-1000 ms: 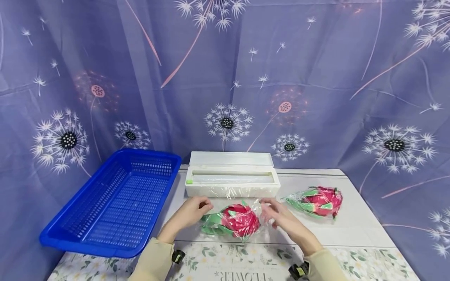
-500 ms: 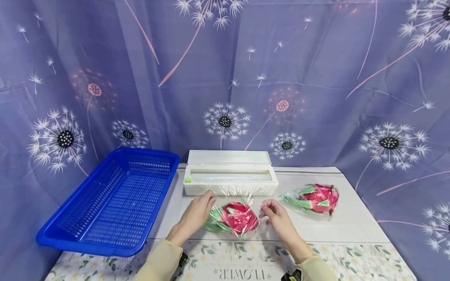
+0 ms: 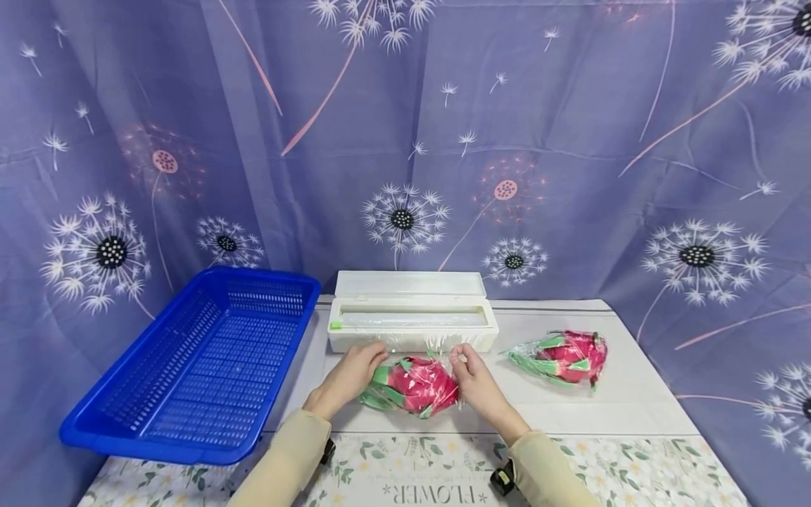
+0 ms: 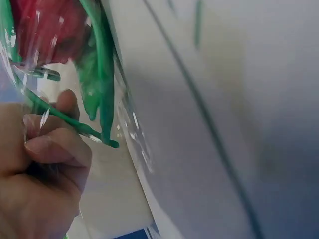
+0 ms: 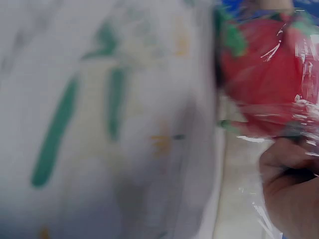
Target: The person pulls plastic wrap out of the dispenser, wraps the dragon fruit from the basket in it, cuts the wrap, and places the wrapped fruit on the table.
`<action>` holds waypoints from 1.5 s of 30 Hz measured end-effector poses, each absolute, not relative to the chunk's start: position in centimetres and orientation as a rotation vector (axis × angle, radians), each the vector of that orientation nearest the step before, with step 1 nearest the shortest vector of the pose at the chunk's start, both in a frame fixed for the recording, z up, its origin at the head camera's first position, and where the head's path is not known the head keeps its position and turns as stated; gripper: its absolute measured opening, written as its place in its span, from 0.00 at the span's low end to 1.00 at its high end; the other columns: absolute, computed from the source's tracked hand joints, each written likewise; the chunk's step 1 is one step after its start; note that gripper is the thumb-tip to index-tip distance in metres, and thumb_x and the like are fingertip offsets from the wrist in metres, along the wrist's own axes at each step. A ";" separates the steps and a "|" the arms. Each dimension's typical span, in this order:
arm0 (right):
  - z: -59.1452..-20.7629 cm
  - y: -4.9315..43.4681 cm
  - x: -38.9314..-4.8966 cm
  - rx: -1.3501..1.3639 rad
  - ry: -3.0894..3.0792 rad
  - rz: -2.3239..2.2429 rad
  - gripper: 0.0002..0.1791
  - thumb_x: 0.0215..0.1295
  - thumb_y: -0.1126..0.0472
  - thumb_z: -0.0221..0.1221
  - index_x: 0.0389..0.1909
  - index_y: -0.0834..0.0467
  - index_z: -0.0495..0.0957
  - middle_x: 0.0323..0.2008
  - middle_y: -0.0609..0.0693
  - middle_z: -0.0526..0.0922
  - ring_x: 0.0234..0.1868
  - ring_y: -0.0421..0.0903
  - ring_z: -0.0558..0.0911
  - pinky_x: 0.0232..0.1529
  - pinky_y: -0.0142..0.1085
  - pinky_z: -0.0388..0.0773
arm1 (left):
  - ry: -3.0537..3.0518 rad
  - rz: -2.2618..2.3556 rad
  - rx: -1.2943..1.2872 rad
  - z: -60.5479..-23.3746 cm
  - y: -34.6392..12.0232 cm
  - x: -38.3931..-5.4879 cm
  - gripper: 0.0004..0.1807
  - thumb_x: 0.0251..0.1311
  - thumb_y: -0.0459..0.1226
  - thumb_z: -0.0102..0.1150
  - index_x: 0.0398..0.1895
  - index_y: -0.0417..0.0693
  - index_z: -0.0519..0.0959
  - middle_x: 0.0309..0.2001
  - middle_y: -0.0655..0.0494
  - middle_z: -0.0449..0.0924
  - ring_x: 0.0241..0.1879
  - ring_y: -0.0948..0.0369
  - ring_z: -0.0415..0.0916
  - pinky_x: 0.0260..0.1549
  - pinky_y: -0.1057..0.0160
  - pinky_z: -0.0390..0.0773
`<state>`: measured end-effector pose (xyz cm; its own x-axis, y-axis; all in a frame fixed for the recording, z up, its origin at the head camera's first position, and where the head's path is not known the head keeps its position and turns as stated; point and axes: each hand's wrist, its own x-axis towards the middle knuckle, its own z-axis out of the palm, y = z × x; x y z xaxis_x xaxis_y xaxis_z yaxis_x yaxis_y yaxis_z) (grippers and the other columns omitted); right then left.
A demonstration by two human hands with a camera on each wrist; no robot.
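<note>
A red dragon fruit with green leaf tips [image 3: 421,384] lies under clear plastic wrap in the middle of the head view. At its left, above the leafy end, my left hand [image 3: 351,377] pinches the wrap between thumb and curled fingers. My right hand [image 3: 479,387] grips the wrap beside the round end. Shiny film [image 5: 305,102] stretches over the fruit in the right wrist view. The left wrist view shows the fruit's green tips [image 4: 94,84] close to the fingers. Behind both hands stands a white cling film box [image 3: 413,341], its lid raised and a roll inside.
A second dragon fruit [image 3: 564,358], wrapped in clear film, lies to the right. A blue perforated basket [image 3: 253,451] stands at the left. A purple dandelion-print curtain [image 3: 355,141] rises behind the table [image 3: 608,415], whose front part has a floral cover.
My left hand has moved right and away from me to the film's edge. The right hand first opened off the film, then closed on it and moved left. The film is pulled over the fruit.
</note>
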<state>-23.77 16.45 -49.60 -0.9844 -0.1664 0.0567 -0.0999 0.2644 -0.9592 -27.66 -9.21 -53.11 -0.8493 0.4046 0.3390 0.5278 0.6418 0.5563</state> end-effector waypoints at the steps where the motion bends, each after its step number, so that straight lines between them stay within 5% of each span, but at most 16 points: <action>1: -49.7 16.3 -24.0 -0.271 2.480 -1.827 0.05 0.77 0.69 0.43 0.43 0.67 0.66 0.20 0.51 0.67 0.17 0.39 0.64 0.17 0.28 0.61 | -2.676 -0.997 -0.778 -53.2 -9.3 -27.8 0.07 0.71 0.34 0.53 0.32 0.49 0.77 0.22 0.63 0.72 0.21 0.68 0.68 0.25 0.66 0.75; 9: -51.6 16.7 -26.2 -0.375 2.393 -1.722 0.07 0.78 0.62 0.44 0.44 0.62 0.67 0.19 0.46 0.62 0.17 0.38 0.63 0.18 0.28 0.61 | -2.697 -0.987 -0.821 -53.1 -10.4 -29.0 0.08 0.71 0.37 0.54 0.34 0.51 0.81 0.31 0.59 0.82 0.34 0.63 0.80 0.39 0.58 0.79; 15: -51.7 18.2 -26.8 -0.876 2.747 -1.283 0.03 0.75 0.63 0.50 0.43 0.54 0.73 0.25 0.41 0.71 0.23 0.36 0.70 0.28 0.32 0.74 | -2.660 -0.883 -1.096 -53.6 -10.7 -30.0 0.10 0.71 0.39 0.53 0.31 0.53 0.82 0.27 0.65 0.80 0.29 0.69 0.76 0.35 0.66 0.78; 19: -51.9 19.1 -27.0 -1.064 2.839 -1.088 0.05 0.74 0.65 0.51 0.46 0.55 0.72 0.24 0.38 0.70 0.20 0.34 0.70 0.25 0.31 0.74 | -2.655 -0.863 -1.170 -53.9 -10.8 -30.3 0.12 0.71 0.39 0.54 0.28 0.52 0.80 0.22 0.67 0.75 0.23 0.71 0.70 0.29 0.68 0.76; 28: -51.7 19.0 -27.3 -0.896 2.778 -1.018 0.07 0.77 0.62 0.47 0.47 0.55 0.72 0.26 0.42 0.73 0.24 0.36 0.72 0.31 0.35 0.76 | -2.803 -0.923 -1.011 -54.9 -10.3 -30.7 0.15 0.74 0.41 0.47 0.42 0.48 0.85 0.40 0.55 0.86 0.42 0.59 0.82 0.47 0.58 0.78; 33: -52.3 18.7 -27.2 -0.742 2.794 -0.974 0.09 0.77 0.60 0.47 0.42 0.55 0.76 0.26 0.42 0.73 0.30 0.38 0.74 0.38 0.40 0.73 | -2.828 -0.729 -0.968 -54.9 -10.1 -30.2 0.15 0.74 0.43 0.48 0.36 0.51 0.84 0.29 0.60 0.83 0.31 0.63 0.80 0.40 0.59 0.79; 40: -52.7 18.9 -26.6 -0.379 2.803 -1.107 0.08 0.69 0.63 0.57 0.29 0.53 0.74 0.18 0.44 0.71 0.18 0.40 0.68 0.20 0.33 0.66 | -2.763 -0.323 -0.906 -54.4 -10.3 -29.2 0.06 0.68 0.42 0.57 0.34 0.53 0.81 0.26 0.61 0.80 0.25 0.60 0.78 0.27 0.59 0.78; 45: -51.2 19.7 -26.0 -0.190 2.858 -1.288 0.06 0.67 0.63 0.59 0.30 0.56 0.75 0.18 0.46 0.70 0.19 0.41 0.67 0.19 0.34 0.64 | -2.717 -0.196 -0.808 -52.6 -11.3 -27.6 0.04 0.62 0.37 0.63 0.31 0.54 0.78 0.23 0.62 0.76 0.22 0.61 0.74 0.19 0.61 0.73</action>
<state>-25.95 19.74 -51.18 -0.9927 -0.1104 0.0486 -0.1096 0.6563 -0.7465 -27.57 -11.27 -52.61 -0.7971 0.5116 0.3208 0.5522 0.8325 0.0447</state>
